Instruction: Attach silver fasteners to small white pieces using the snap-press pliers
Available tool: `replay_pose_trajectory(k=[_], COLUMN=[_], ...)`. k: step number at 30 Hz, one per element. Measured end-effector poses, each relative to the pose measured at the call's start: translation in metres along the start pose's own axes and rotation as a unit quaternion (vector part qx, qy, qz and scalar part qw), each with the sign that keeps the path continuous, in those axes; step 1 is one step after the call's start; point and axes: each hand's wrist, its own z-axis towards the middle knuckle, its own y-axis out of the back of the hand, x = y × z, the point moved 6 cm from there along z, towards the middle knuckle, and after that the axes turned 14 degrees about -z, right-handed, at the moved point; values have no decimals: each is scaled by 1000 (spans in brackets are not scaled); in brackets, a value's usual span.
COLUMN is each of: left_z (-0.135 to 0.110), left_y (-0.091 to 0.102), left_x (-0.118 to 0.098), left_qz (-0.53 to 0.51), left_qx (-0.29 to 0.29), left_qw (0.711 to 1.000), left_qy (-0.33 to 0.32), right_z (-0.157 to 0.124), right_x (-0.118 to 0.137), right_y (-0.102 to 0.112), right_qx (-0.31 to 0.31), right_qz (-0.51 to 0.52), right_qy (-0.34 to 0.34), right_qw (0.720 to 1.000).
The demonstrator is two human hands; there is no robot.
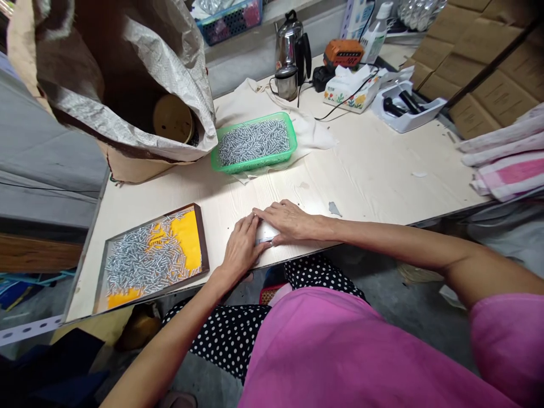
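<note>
Near the table's front edge, my left hand (243,245) and my right hand (289,220) meet around a small, flat, whitish shiny piece (266,231). It looks like thin plastic, but my fingers cover much of it and its kind is unclear. The fingers of both hands are bent and pressed onto its sides. To the left of my hands lies a shallow dark-rimmed tray (203,241) with a yellow lining, heaped with small silvery screws (144,258). Beyond my hands, a green plastic basket (255,164) is filled with similar silvery pieces.
A large woven sack (174,51) stands open at the back left, a round tan object (173,119) inside. Along the back are a metal kettle (291,45), a steel cup (286,84), an orange battery (343,53), a tissue pack (352,90) and a white tray (408,122).
</note>
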Motion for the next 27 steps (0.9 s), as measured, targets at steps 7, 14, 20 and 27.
replay_pose_trajectory(k=[7, 14, 20, 27], left_z=[27, 28, 28, -9], left_y=[-2, -3, -4, -28], left_x=[1, -7, 0, -25], left_qz=[56, 55, 63, 51], left_qx=[62, 39, 21, -99], left_qw=[996, 998, 998, 992], left_qy=[-7, 13, 10, -54], right_z=[-5, -3, 1, 4], right_x=[-12, -2, -8, -40], right_y=[3, -3, -9, 3], right_qx=[37, 33, 13, -5], right_qz=[-35, -39, -48, -4], right_qy=[-42, -4, -16, 17], right_qw=[998, 999, 999, 1000])
